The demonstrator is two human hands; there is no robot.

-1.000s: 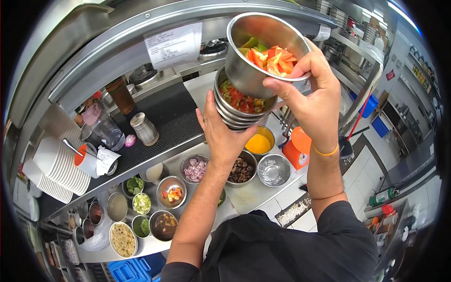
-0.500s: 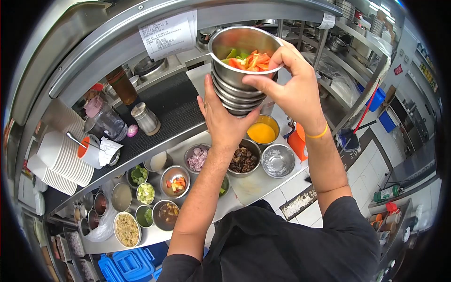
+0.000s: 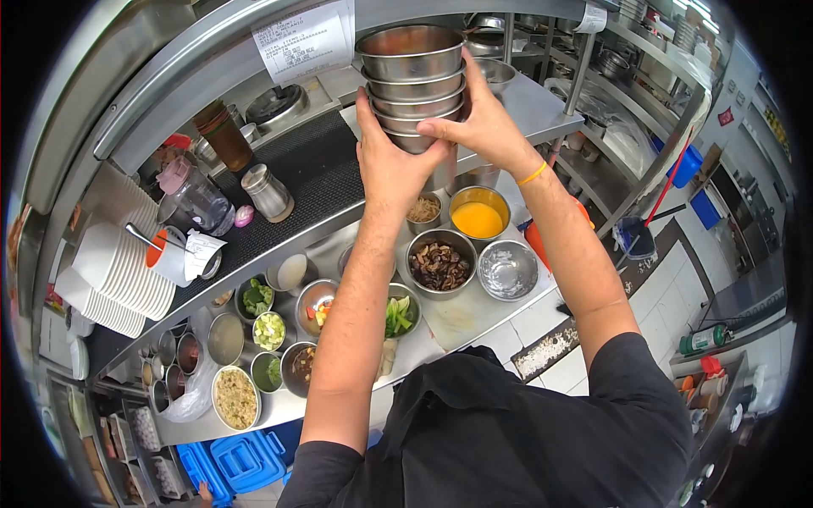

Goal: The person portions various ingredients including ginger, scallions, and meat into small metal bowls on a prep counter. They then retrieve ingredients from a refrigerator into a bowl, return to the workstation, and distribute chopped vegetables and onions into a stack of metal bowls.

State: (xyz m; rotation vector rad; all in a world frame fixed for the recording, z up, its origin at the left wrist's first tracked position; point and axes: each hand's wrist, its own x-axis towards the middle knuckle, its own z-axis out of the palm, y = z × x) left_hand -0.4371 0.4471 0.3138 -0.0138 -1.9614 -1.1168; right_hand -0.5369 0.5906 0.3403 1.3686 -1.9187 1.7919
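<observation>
A stack of several steel bowls point(image 3: 412, 78) is held up between both hands, above the shelf and the counter. My left hand point(image 3: 394, 165) wraps round the stack's lower left side. On the right side, my right hand point(image 3: 484, 118) grips the bowls with its thumb in front. The inside of the top bowl is mostly hidden at this angle. Below the hands stand a bowl of dark brown pieces point(image 3: 439, 264), a bowl of yellow liquid point(image 3: 478, 218) and a small bowl of shredded food point(image 3: 423, 209).
White bowls point(image 3: 127, 262) are stacked on the black shelf mat, near a metal shaker point(image 3: 267, 193) and a pink-lidded jug point(image 3: 195, 199). Food bowls line the counter point(image 3: 457, 317), including fried rice point(image 3: 236, 398). A metal rack point(image 3: 605, 144) stands at the right.
The top bowl, earlier tilted with red and green pieces showing, now sits level on the stack. Both hands and the stack have moved up and away, and the right hand has come lower down its side.
</observation>
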